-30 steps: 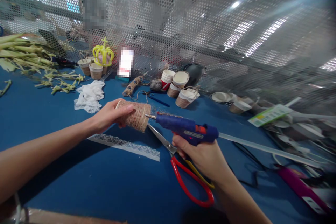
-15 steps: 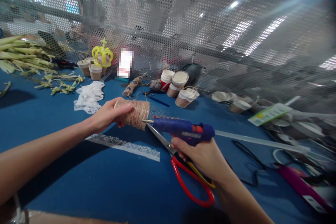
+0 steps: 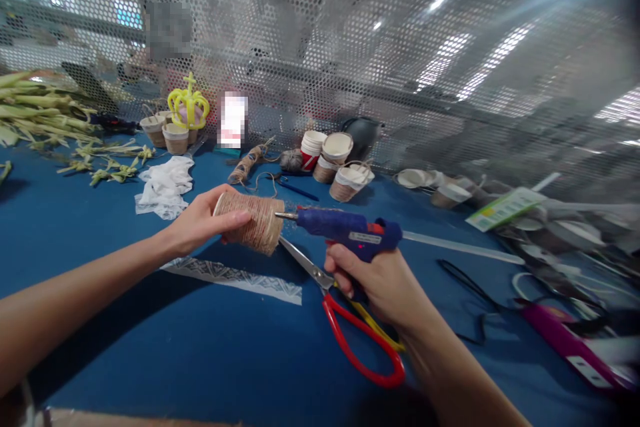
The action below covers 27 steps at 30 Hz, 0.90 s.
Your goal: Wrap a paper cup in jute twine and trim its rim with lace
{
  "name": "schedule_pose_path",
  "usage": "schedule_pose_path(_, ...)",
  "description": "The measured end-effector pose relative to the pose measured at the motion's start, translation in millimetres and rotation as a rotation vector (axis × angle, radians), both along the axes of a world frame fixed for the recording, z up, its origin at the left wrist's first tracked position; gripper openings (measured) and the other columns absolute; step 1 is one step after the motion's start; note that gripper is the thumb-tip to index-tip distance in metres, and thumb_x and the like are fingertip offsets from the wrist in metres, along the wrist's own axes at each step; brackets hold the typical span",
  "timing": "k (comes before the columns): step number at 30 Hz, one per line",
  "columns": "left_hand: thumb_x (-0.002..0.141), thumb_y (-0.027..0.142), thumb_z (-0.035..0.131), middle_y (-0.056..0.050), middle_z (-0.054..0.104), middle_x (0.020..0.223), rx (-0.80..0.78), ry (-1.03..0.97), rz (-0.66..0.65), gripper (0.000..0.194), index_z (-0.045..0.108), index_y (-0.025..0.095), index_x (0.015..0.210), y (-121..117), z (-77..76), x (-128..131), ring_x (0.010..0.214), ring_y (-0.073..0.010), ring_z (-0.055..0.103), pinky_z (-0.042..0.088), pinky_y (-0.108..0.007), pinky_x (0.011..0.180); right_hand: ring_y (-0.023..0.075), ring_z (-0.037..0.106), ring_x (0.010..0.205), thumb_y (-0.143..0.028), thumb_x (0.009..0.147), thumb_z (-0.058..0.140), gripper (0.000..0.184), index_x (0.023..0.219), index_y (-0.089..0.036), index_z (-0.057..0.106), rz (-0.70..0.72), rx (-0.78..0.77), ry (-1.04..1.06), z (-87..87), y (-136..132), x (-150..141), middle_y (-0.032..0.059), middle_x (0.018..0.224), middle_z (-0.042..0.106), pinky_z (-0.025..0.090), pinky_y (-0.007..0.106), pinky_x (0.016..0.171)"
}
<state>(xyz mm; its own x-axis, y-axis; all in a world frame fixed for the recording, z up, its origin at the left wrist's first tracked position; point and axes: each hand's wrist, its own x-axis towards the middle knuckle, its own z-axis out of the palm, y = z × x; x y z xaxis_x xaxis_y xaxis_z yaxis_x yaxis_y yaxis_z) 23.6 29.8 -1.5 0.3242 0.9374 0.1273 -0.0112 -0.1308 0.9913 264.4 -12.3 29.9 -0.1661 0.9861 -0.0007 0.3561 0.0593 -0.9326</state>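
Observation:
My left hand (image 3: 207, 217) is closed around a twine-wrapped cup (image 3: 257, 223), which lies on its side in the air above the blue table. In my right hand (image 3: 363, 273) is a blue hot glue gun (image 3: 340, 230), a long clear glue stick (image 3: 465, 248) coming out of its back. The gun's metal nozzle is at the cup's right end; whether it touches the twine I cannot tell. Beneath the gun lie scissors (image 3: 363, 347) with a red and a yellow handle. A strip of white lace (image 3: 240, 281) rests on the table below the cup.
Crumpled white lace (image 3: 165, 185), a twine bundle (image 3: 247, 163) and several wrapped cups (image 3: 350, 181) stand or lie farther back, before a perforated metal screen (image 3: 300, 33). Dry husks (image 3: 40, 107) are at left. A purple power strip (image 3: 570, 347) and black cord lie at right.
The glue gun's nozzle has moved slightly up along the cup's right end, and the cup has turned a little. Both hands keep their holds. The whole view has shifted slightly.

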Motion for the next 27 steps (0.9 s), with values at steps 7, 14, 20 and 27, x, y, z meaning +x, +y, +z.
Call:
schedule_pose_path(7,0.065,0.04,0.066,0.002,0.053,0.066,-0.025,-0.017,-0.019,0.039,0.048,0.015,0.088,-3,3.8,1,0.054,-0.0093,0.05,0.042,-0.022,0.048,0.0057,0.037,0.034,-0.045,0.072,0.061,0.034,0.061,-0.014,0.058,-0.044,-0.016,0.157,-7.1,9,4,-0.005,0.038,0.044,0.029,0.019,0.035)
schedule_pose_path(14,0.057,0.032,0.074,-0.004,0.058,0.095,-0.186,-0.076,0.01,0.048,0.05,0.018,0.096,9,-2.9,-6,0.081,-0.0164,0.058,0.044,-0.024,0.064,0.0088,0.048,0.047,-0.039,0.061,0.071,0.029,0.069,-0.013,0.061,-0.215,-0.016,0.12,-11.7,29,20,-0.0007,0.054,0.055,0.037,0.021,0.044)
schedule_pose_path(20,0.065,0.037,0.068,-0.012,0.061,0.106,-0.109,0.143,-0.098,0.047,0.054,0.012,0.101,21,-15.1,-18,0.099,-0.0247,0.057,0.043,-0.037,0.084,0.0084,0.048,0.048,-0.037,0.068,0.064,0.024,0.062,-0.015,0.054,-0.371,0.023,-0.05,-32.0,58,35,0.002,0.06,0.057,0.04,0.021,0.045)
schedule_pose_path(27,0.063,0.027,0.069,-0.014,0.055,0.122,0.044,0.218,-0.213,0.062,0.04,0.015,0.117,24,-29.2,-15,0.113,-0.0245,0.051,0.041,-0.04,0.093,0.0154,0.055,0.05,-0.033,0.07,0.062,0.023,0.058,-0.018,0.05,-0.386,0.006,-0.393,-42.1,67,41,0.0032,0.053,0.057,0.041,0.027,0.048)
